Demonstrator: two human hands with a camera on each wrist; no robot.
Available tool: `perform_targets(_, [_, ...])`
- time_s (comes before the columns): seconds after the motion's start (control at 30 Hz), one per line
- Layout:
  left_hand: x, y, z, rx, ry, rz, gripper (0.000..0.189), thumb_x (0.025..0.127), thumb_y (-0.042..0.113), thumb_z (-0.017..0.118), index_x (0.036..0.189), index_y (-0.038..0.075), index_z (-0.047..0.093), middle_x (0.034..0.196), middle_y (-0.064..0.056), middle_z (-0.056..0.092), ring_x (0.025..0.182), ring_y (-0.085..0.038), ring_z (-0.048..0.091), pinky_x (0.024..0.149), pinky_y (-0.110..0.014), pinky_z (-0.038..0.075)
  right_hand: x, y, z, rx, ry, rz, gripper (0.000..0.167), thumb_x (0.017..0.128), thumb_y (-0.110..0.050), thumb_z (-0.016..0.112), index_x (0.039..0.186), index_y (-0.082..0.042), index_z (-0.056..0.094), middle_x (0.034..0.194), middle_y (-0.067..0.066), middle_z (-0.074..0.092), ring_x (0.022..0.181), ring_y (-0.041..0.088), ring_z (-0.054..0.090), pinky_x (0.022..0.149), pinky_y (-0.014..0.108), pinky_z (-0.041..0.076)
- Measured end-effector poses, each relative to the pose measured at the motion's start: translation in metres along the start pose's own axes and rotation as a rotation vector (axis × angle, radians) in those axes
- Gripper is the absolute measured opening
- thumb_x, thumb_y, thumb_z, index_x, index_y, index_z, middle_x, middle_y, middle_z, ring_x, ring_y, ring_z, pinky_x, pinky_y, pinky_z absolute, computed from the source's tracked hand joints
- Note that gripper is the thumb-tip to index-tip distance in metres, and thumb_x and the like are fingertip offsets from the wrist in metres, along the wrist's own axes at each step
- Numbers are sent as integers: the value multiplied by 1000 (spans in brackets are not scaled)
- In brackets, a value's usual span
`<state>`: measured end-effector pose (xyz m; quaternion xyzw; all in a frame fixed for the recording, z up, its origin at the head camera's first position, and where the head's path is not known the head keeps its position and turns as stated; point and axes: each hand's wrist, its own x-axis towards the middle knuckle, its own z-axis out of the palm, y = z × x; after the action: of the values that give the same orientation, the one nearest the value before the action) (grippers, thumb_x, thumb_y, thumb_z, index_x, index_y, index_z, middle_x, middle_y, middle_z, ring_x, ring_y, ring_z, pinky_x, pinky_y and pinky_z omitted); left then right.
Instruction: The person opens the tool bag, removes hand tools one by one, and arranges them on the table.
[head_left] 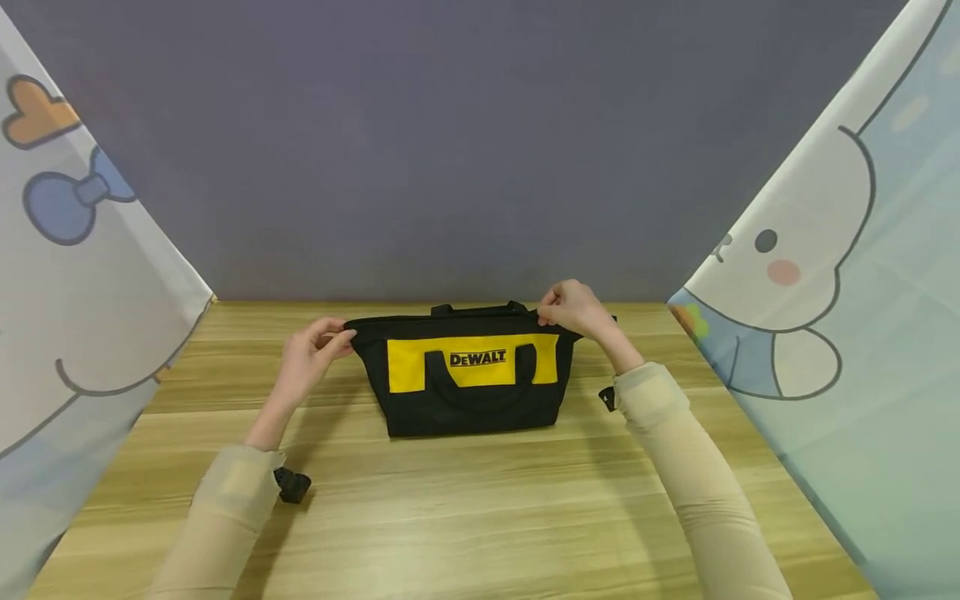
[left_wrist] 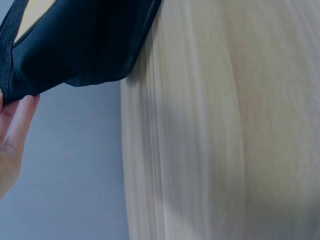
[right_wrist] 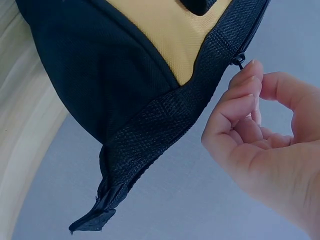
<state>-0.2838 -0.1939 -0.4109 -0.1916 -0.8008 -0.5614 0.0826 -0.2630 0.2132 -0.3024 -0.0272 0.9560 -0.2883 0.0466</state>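
Observation:
A black and yellow DeWalt tool bag [head_left: 480, 408] stands upright on the table, its lettered front toward me. At its upper left corner my left hand [head_left: 306, 354] pinches the black fabric end between thumb and fingers; the left wrist view shows fingers [left_wrist: 22, 120] at that corner. My right hand [head_left: 576, 310] is at the top edge near the right end. In the right wrist view its thumb and curled fingers pinch the pull of the zipper slider [right_wrist: 238, 59]. Beyond the slider the zipper runs to a loose black end tab [right_wrist: 95, 220].
The wood-grain table [head_left: 450, 517] reaches back to a grey wall [head_left: 450, 150]. Cartoon-printed cloth panels stand on the left [head_left: 97, 317] and right [head_left: 847, 467]. Carry handles [head_left: 480, 400] hang over the bag's front.

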Motion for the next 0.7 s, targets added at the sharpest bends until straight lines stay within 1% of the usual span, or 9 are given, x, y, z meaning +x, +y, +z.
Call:
perform_targets(0.1, [0,0,0,10,10,0,31,98,11,62,121,-9,63,115,-29,63,78,12,67,71,-9,55,0,2,-1,5,2,0,22,97,-17,58,103,-2,73,95,13,75,85,26,67,69,27,47])
perform_targets(0.2, [0,-1,0,9,20,10,28,97,10,62,118,-9,64,113,-29,64,78,9,68,70,-11,56,0,4,-2,7,3,1,23,97,-18,58,104,-1,72,96,14,75,86,29,67,68,27,47])
perform_targets(0.3, [0,-2,1,11,25,20,26,97,8,63,117,-9,65,112,-29,65,78,10,68,71,-13,57,0,7,-4,4,6,10,23,97,-17,58,104,0,72,95,15,75,86,30,67,67,27,47])
perform_targets(0.4, [0,-3,1,20,21,21,27,97,8,62,118,-9,64,112,-29,65,78,11,67,70,-12,56,-1,11,-6,0,3,20,22,97,-17,58,103,-1,72,95,14,76,86,29,67,67,27,48])
perform_targets(0.5, [-1,-1,2,27,16,20,28,97,8,62,119,-9,64,113,-29,65,78,12,67,70,-8,54,-1,14,-7,-6,-4,22,22,96,-17,58,103,-2,72,95,14,76,87,29,67,69,28,48])
perform_targets(0.63, [-2,1,3,24,16,23,28,97,9,63,118,-8,64,112,-28,65,78,8,69,70,-8,54,-2,14,-10,-7,-12,23,23,97,-17,58,104,-1,72,96,14,76,89,30,68,71,27,49])
perform_targets(0.7, [-1,2,3,24,15,23,28,96,10,63,117,-8,64,111,-28,65,79,4,70,70,-9,55,-4,13,-11,-5,-16,26,24,96,-17,58,105,0,72,96,15,75,89,31,67,69,27,48])
